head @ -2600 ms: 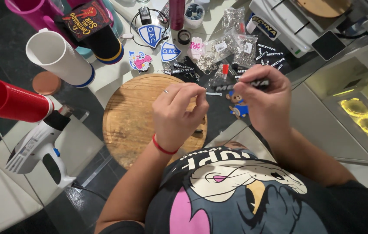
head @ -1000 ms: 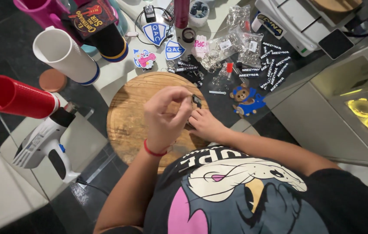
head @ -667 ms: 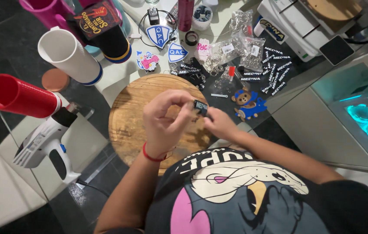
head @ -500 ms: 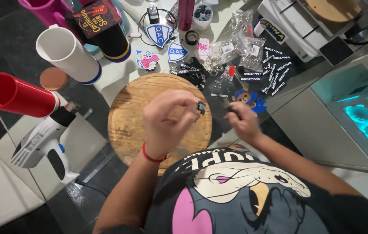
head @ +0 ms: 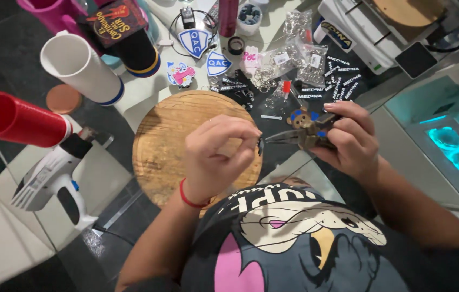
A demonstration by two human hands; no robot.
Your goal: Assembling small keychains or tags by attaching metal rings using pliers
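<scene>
Two hands met: your left hand [head: 216,154] pinched a small dark piece [head: 260,145] w/ fingers closed, steadying it at the plier tips; right hand [head: 348,140] gripped pliers [head: 300,138].

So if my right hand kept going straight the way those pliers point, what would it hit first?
Most likely the small dark piece pinched in your left hand; the pliers in your right hand point straight at it, though depth is unclear.

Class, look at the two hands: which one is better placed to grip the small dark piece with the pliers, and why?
The right hand. It already holds the pliers, whose tips point at the small dark piece pinched by the left hand above the round wooden board.
</scene>
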